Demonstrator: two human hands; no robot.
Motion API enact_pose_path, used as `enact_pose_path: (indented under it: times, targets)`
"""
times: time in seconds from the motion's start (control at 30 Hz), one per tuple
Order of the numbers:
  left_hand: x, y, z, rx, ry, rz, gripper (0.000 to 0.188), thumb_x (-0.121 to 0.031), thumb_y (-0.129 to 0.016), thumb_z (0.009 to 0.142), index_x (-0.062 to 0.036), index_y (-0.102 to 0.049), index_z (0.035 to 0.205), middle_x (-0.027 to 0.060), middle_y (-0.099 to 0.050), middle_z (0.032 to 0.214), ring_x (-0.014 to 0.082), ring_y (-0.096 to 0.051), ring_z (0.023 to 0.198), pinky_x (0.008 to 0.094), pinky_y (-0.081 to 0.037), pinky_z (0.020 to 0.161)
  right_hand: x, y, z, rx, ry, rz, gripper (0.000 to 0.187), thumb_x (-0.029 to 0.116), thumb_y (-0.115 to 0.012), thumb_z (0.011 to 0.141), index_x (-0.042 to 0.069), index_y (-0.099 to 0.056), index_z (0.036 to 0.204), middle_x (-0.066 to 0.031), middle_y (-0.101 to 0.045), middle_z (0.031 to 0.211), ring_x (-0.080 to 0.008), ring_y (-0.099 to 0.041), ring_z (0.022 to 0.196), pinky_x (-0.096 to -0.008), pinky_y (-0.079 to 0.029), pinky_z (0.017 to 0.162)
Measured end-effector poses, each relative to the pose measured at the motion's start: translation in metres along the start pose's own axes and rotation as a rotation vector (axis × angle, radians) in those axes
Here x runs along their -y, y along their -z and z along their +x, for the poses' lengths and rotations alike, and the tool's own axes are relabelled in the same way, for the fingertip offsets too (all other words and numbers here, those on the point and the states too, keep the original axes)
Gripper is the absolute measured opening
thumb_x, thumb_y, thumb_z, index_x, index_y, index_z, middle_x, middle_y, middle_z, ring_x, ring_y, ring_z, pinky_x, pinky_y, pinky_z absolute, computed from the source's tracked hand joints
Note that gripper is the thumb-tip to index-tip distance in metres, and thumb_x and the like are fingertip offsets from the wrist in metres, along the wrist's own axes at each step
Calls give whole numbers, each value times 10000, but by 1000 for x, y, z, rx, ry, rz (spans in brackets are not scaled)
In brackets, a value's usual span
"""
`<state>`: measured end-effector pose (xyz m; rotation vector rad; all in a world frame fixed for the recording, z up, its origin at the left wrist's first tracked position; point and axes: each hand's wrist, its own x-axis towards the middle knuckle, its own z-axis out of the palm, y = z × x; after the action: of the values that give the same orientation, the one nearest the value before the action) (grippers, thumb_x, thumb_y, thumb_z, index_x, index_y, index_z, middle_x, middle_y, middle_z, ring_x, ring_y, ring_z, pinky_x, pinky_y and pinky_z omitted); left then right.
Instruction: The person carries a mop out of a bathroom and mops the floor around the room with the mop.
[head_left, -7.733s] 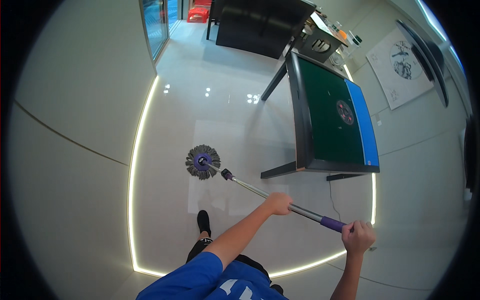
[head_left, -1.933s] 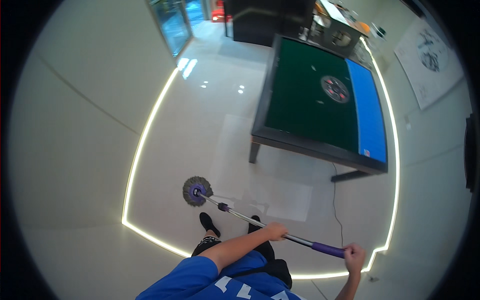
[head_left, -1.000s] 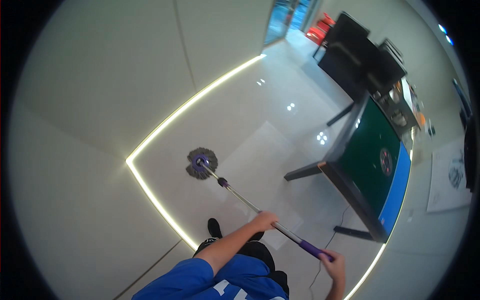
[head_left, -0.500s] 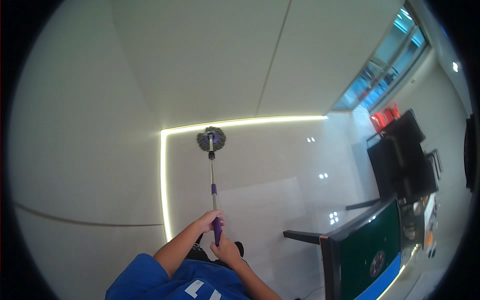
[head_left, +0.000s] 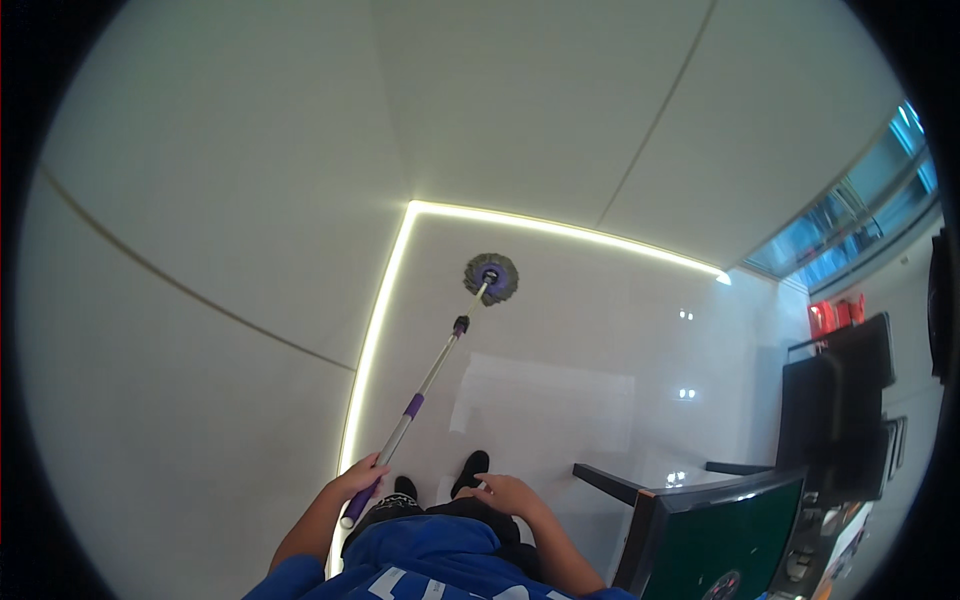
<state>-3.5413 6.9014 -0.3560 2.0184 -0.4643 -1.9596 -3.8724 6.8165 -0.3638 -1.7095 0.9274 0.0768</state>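
Observation:
A mop (head_left: 428, 378) with a silver pole and purple sleeves slants away from me across the pale floor. Its round grey string head (head_left: 492, 279) with a purple centre rests flat on the floor near the lit corner. My left hand (head_left: 362, 478) is wrapped round the pole at the purple grip (head_left: 354, 508), low and left of my body. Off the mop, my right hand (head_left: 498, 494) hovers in front of my waist, its fingers loosely bent and apart, with nothing visible in them.
Glowing light strips (head_left: 560, 227) run along the foot of the pale walls, meeting at the corner. A green-topped table (head_left: 720, 535) with dark legs stands at the right. Beyond it are a black chair (head_left: 835, 390) and red items (head_left: 835, 317). My shoes (head_left: 472, 470) show below.
The mop has swung from nearly straight ahead to a slant, its grip end now farther left. My right hand has let go of the handle. The view has turned.

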Motion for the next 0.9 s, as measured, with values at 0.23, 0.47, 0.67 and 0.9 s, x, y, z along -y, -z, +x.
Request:
enact_pose_path:
  times: [0.23, 0.47, 0.67, 0.9]
  targets:
    - [179, 85, -184, -110, 279, 56, 356, -296, -639, 877, -40, -520, 1094, 55, -539, 765, 141, -551, 597, 302, -501, 529, 57, -81, 52, 207, 151, -263, 420, 351, -545, 883, 52, -572, 1176, -186, -661, 991, -370, -622, 942, -462, -490, 824]
    - [387, 22, -307, -230, 476, 32, 367, -371, -633, 869, -31, -598, 1001, 104, -644, 696, 233, -647, 639, 377, -518, 570, 93, -265, 71, 637, 487, -464, 536, 320, -662, 742, 87, -549, 1212, -166, -596, 1148, -337, -574, 1077, -456, -479, 873]
    - [512, -133, -336, -632, 560, 310, 613, -619, -504, 818, -36, -674, 901, 209, -669, 875, 369, -637, 837, 436, -496, 781, 21, -489, -8, 624, 1225, -548, 752, 267, -798, 569, 125, -517, 1252, -149, -511, 1282, -372, -493, 1175, -447, -459, 902]
    - [666, -286, -420, -585, 737, 16, 616, -670, -556, 782, -85, -676, 935, 153, -672, 869, 359, -628, 840, 451, -471, 728, -22, -625, -150, 1324, 983, -693, 292, 310, -700, 645, 86, -659, 829, -141, -664, 856, -341, -640, 856, -471, -489, 732]
